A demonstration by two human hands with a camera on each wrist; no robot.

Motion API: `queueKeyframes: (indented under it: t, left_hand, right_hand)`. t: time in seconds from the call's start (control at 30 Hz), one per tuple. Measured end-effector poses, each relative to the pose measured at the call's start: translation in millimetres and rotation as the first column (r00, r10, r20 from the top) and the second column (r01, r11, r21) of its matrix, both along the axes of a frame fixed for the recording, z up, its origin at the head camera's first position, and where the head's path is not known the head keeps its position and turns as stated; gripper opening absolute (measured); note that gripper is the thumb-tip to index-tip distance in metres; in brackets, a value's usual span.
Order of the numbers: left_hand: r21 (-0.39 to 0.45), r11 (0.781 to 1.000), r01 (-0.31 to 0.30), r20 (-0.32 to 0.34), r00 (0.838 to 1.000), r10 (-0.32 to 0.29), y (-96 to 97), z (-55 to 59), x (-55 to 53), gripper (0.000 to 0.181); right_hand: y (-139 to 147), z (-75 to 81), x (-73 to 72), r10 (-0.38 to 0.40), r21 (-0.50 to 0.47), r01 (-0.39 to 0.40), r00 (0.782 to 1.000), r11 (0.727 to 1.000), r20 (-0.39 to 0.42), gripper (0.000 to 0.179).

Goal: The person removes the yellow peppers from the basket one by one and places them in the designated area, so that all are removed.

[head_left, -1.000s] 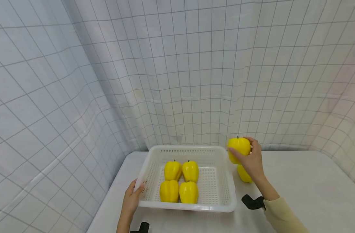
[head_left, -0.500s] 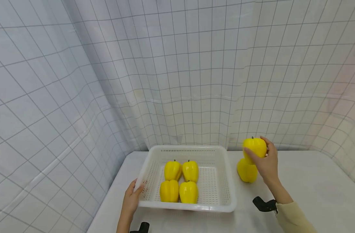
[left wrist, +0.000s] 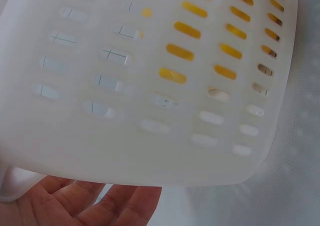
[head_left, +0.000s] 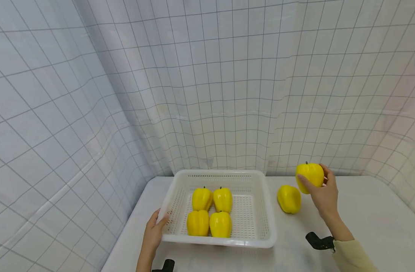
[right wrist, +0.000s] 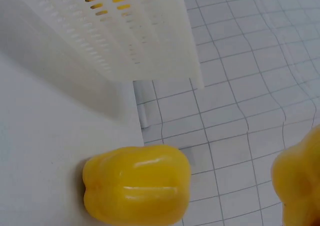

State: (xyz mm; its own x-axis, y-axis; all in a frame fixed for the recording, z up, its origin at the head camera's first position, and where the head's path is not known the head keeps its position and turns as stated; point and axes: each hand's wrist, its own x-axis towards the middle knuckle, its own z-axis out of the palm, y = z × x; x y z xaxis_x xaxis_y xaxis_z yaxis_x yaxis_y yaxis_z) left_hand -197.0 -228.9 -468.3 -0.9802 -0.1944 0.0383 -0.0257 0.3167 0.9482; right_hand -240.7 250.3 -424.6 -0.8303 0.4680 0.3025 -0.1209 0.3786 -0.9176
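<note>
On the left, my left hand [head_left: 152,234] grips the side rim of a white plastic basket [head_left: 218,243], thumb over the rim. The left wrist view has the basket's slotted wall [left wrist: 100,146] with fingers [left wrist: 122,206] beneath its edge. Several yellow bell peppers [head_left: 209,212] stand inside the basket, grouped toward its left and middle. My right hand [head_left: 324,194] holds another yellow bell pepper [head_left: 310,176] above the table, stem up; in the right wrist view only part of this pepper [right wrist: 300,181] shows. One more yellow bell pepper [head_left: 289,199] lies on its side between basket and right hand.
The white table [head_left: 357,219] extends to the right of the hands. White grid-patterned curtains [head_left: 224,94] enclose its back and sides. Black camera mounts [head_left: 319,241] sit at both wrists.
My right hand has carried its bell pepper to the right, away from the basket's right rim, uncovering the pepper lying on the table. The left hand and basket have stayed put.
</note>
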Motion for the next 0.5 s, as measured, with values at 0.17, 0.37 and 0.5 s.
queueKeyframes:
  t: [0.17,0.37,0.5]
  left_hand:
    - [0.005,1.0,-0.003,-0.007,1.0,0.003,0.4,0.4,0.7,0.046]
    - [0.009,1.0,-0.005,-0.011,1.0,0.005,0.7,0.3,0.7,0.045]
    - [0.016,1.0,-0.003,-0.002,1.0,0.003,0.4,0.7,1.2,0.046]
  right_hand:
    - [9.8,-7.6,-1.1,-0.001,0.019,0.0,1.0,1.0,0.021,0.078]
    - [20.9,-18.9,-3.6,-0.006,0.04,0.003,0.997,0.999,0.077,0.079]
    - [28.1,-30.5,-5.3,-0.019,0.043,0.013,0.991,0.999,0.131,0.083]
